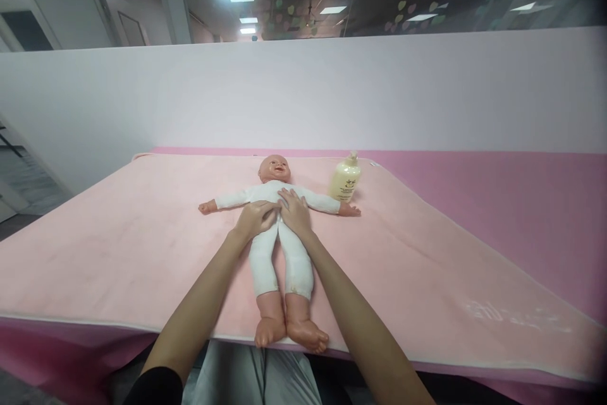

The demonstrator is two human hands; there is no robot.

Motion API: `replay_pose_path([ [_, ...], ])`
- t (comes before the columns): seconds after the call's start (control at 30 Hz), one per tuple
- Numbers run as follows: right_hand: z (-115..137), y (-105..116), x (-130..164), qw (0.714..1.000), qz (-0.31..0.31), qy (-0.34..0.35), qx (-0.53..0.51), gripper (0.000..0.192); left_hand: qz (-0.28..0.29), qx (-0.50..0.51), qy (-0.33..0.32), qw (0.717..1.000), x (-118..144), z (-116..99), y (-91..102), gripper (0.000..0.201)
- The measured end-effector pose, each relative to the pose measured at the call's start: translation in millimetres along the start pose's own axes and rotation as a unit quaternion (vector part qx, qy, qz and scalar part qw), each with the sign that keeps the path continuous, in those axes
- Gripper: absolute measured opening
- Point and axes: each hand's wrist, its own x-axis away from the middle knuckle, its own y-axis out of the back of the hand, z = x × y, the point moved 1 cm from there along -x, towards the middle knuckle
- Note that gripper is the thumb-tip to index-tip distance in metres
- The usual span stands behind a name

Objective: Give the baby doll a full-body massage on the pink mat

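A baby doll with a white cloth body lies on its back on a pink towel, its head at the far side and its feet toward me. Its arms are spread out to both sides. My left hand rests on the left side of the doll's belly, fingers bent inward and close together. On the belly's other side my right hand lies flat with its fingers stretched toward the chest. The fingertips of both hands come close together at the middle. Neither hand has lifted anything.
A pale yellow pump bottle stands on the towel behind the doll's outstretched arm on the right. Darker pink covering shows along the right and far edges. A white low wall rises behind the table, with glass above it.
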Motion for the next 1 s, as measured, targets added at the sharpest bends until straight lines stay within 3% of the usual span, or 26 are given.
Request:
replay_pose_path([
  [0.2,-17,1,-1,0.983,-0.093,-0.145,-0.06,0.045,0.106,0.088,0.014,0.99,-13,-20,-4.2,0.03],
  [0.3,-23,2,0,0.966,-0.133,-0.197,-0.105,0.047,0.168,0.049,0.058,0.983,-19,-16,-10.4,0.036],
  [0.37,-23,1,2,0.964,-0.155,-0.183,-0.114,0.045,0.201,0.012,0.092,0.975,-21,-11,-14.6,0.04],
  [0.43,-21,-1,2,0.973,-0.167,-0.111,-0.117,0.043,0.214,-0.01,0.132,0.968,-24,-4,-18.4,0.043],
  [0.53,-17,-5,-2,0.988,-0.112,0.033,-0.105,0.041,0.202,-0.03,0.181,0.962,-31,5,-24.5,0.045],
  [0.6,-17,-8,-9,0.993,-0.054,0.063,-0.083,0.044,0.191,-0.038,0.195,0.961,-37,10,-29.1,0.045],
  [0.7,-24,-7,-22,0.999,0.004,0.029,-0.044,0.046,0.174,-0.044,0.212,0.961,-44,17,-35.3,0.044],
  [0.8,-34,-4,-33,0.999,0.036,-0.027,-0.013,0.054,0.13,-0.056,0.287,0.947,-42,32,-36.1,0.055],
  [0.9,-44,-2,-33,0.996,0.022,-0.081,0.009,0.061,0.093,-0.083,0.375,0.919,-25,53,-29.8,0.071],
  [1.0,-51,-2,-27,0.993,-0.022,-0.12,0.007,0.061,0.075,-0.136,0.357,0.921,-2,66,-21.3,0.069],
])
